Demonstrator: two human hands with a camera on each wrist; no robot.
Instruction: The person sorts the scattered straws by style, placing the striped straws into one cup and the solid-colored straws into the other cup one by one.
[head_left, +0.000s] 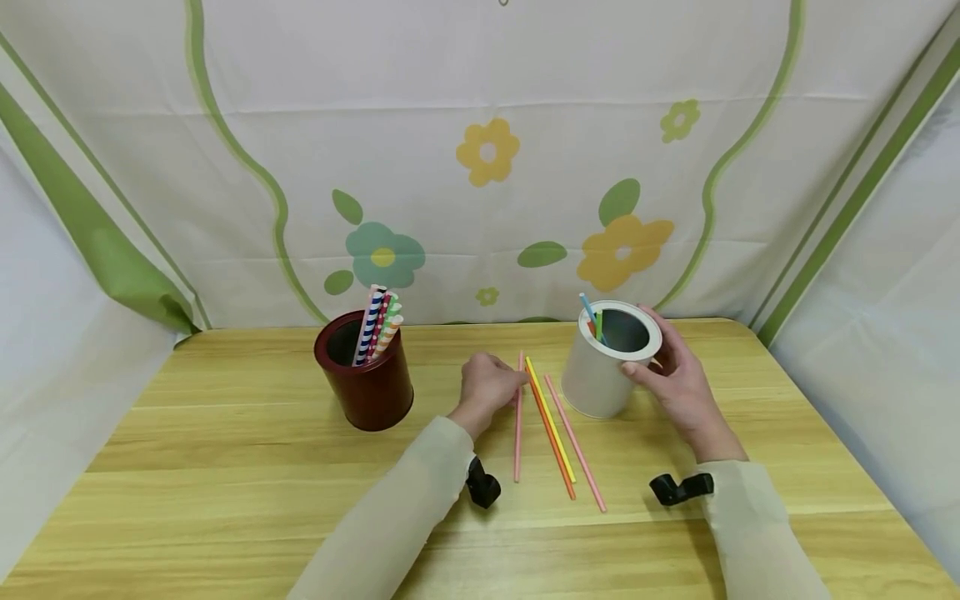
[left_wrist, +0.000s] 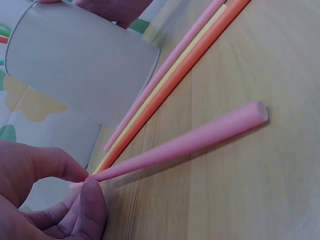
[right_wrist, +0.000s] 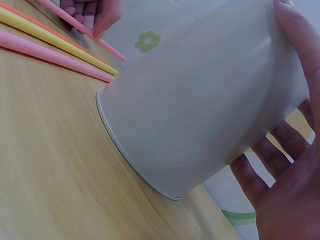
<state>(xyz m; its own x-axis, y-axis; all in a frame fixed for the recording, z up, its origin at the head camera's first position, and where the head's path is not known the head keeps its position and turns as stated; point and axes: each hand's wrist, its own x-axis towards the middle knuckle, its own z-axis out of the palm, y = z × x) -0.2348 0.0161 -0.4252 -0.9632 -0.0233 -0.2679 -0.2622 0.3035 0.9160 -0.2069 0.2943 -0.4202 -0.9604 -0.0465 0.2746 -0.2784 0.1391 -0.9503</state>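
Near the middle of the table, my left hand [head_left: 487, 385] pinches a pink straw [left_wrist: 185, 144] between thumb and finger, close to its far end. To the right lie an orange straw [head_left: 550, 429], a yellow straw [head_left: 566, 458] and another pink straw [head_left: 577, 450], side by side on the wood. My right hand [head_left: 678, 387] grips a white can [head_left: 588, 379] by its right side, thumb at the front of the rim and fingers curled behind. The can stands upright on the table. Blue, green and red straws [head_left: 598, 325] stick out of its left side.
A dark red can [head_left: 375, 400] holding several striped straws [head_left: 366, 332] stands to the left. Behind the wooden table [head_left: 225, 467] hangs a white curtain [head_left: 420, 108] printed with flowers. Black camera mounts [head_left: 482, 485] sit at both wrists.
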